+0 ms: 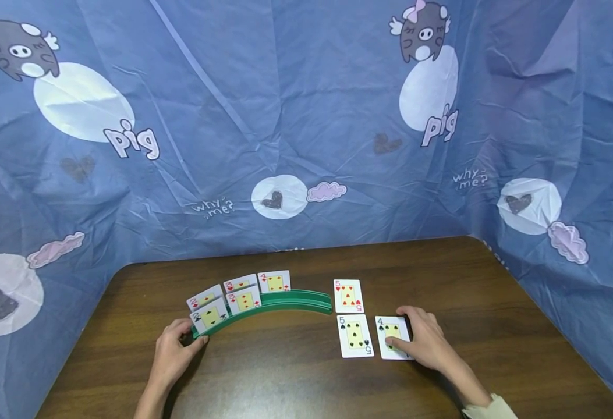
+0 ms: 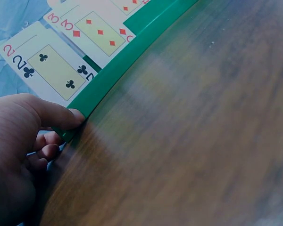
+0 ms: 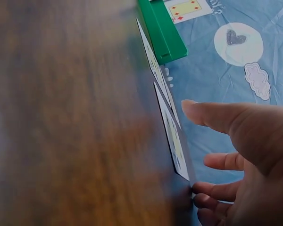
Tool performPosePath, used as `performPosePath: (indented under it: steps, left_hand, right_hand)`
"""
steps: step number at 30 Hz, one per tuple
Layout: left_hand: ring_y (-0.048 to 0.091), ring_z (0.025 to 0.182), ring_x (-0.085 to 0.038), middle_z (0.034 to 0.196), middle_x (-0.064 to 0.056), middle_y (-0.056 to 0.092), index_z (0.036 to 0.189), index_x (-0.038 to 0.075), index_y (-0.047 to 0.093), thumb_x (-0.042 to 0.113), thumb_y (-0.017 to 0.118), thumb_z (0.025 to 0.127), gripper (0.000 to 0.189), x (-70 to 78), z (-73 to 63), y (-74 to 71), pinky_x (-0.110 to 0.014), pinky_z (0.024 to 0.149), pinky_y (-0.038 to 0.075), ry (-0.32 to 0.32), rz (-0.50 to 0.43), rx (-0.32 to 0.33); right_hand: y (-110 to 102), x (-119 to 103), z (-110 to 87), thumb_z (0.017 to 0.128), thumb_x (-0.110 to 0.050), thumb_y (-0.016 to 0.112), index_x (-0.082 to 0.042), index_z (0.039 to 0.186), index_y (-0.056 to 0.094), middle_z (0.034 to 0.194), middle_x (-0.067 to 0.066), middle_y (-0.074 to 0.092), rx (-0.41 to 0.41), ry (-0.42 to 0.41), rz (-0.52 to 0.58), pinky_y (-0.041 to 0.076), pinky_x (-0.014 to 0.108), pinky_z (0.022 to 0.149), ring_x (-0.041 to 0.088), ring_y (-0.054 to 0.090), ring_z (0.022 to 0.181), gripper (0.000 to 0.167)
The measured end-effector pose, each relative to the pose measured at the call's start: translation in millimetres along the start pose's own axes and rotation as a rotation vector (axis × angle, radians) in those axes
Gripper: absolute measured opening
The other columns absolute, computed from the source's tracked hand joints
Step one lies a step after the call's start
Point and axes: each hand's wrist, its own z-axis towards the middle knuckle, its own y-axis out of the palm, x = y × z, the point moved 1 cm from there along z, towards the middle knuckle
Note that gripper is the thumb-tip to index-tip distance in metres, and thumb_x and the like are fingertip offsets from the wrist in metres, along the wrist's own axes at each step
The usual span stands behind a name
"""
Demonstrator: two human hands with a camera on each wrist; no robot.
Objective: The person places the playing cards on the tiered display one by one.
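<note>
"Fingers?"
"Left hand [image 1: 172, 350] is pinching the green holder [image 1: 300, 299]'s left end; right hand [image 1: 425, 342], fingers parted, is reaching over the four of spades [image 1: 390, 329], near right."
"Handling?"
"Guessing light, bendy, slick; I'm favoring edges."

Green rack [image 1: 296, 298]: end at left hand [image 1: 174, 346] partly covered by thumb. Red two [image 1: 204, 297], beside left hand: lower part behind two of clubs [image 1: 209, 316]. Rear red three [image 1: 240, 283], right of left hand: lower part behind three of diamonds [image 1: 244, 301]. Four of spades [image 1: 392, 328], at right hand [image 1: 428, 340]: partly screened by thumb. Desk [image 1: 275, 372]: blurred, right wrist view.
</note>
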Motion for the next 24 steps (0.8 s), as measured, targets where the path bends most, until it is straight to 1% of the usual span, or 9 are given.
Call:
performPosePath:
  steps: [4, 8, 11, 17, 20, 24]
  left_hand:
    - [0.059, 0.1, -0.029, 0.111, -0.019, 0.07, 0.1, -0.002, 0.074, 0.007, 0.081, 0.076, 0.027, 0.6, 0.4, -0.1, -0.034, 0.081, 0.041, -0.003, -0.003, 0.002]
    - [0.059, 0.099, -0.029, 0.111, -0.019, 0.07, 0.1, -0.002, 0.074, 0.006, 0.081, 0.076, 0.027, 1.3, -0.3, -0.6, -0.035, 0.081, 0.041, 0.001, -0.012, 0.003]
    - [0.059, 0.099, -0.029, 0.111, -0.019, 0.07, 0.101, -0.002, 0.074, 0.006, 0.082, 0.076, 0.027, 1.9, -0.2, -0.8, -0.035, 0.082, 0.041, 0.003, -0.012, 0.002]
    - [0.058, 0.103, -0.031, 0.115, -0.021, 0.068, 0.104, -0.003, 0.073, 0.006, 0.08, 0.078, 0.029, 2.3, -0.2, -2.0, -0.038, 0.084, 0.042, -0.017, -0.017, -0.022]
    - [0.058, 0.103, -0.031, 0.115, -0.021, 0.068, 0.104, -0.003, 0.073, 0.006, 0.081, 0.078, 0.029, 1.8, -0.6, -2.3, -0.038, 0.084, 0.042, -0.019, -0.013, -0.024]
    - [0.059, 0.101, -0.03, 0.113, -0.02, 0.069, 0.102, -0.003, 0.073, 0.006, 0.081, 0.077, 0.028, 1.7, -1.2, -2.3, -0.036, 0.083, 0.042, -0.005, -0.004, -0.012]
  right_hand:
    - [1.3, 3.6, -4.3, 0.075, -0.044, 0.084, -0.004, 0.121, 0.058, 0.128, 0.021, 0.062, 0.022, -0.024, 0.008, 0.043, 0.05, 0.088, 0.036, 0.055, 0.109, 0.067]
    - [5.4, 4.2, -7.8, 0.073, -0.043, 0.085, -0.007, 0.116, 0.058, 0.13, 0.02, 0.061, 0.056, -0.04, 0.017, 0.042, 0.048, 0.084, 0.035, 0.053, 0.108, 0.062]
    - [8.0, 2.4, -11.4, 0.071, -0.045, 0.086, -0.009, 0.114, 0.058, 0.134, 0.022, 0.058, 0.061, -0.033, 0.018, 0.041, 0.05, 0.084, 0.038, 0.051, 0.112, 0.063]
    - [10.5, -4.1, -17.9, 0.067, -0.055, 0.085, -0.011, 0.113, 0.057, 0.143, 0.028, 0.05, 0.009, 0.018, -0.007, 0.041, 0.058, 0.087, 0.046, 0.047, 0.121, 0.069]
    - [12.3, -7.2, -20.2, 0.066, -0.058, 0.084, -0.012, 0.111, 0.057, 0.143, 0.028, 0.05, 0.02, 0.011, -0.042, 0.041, 0.058, 0.085, 0.047, 0.048, 0.121, 0.07]
    - [15.0, -9.7, -22.6, 0.065, -0.061, 0.083, -0.013, 0.109, 0.057, 0.142, 0.027, 0.051, 0.051, -0.002, -0.085, 0.042, 0.058, 0.082, 0.047, 0.049, 0.12, 0.07]
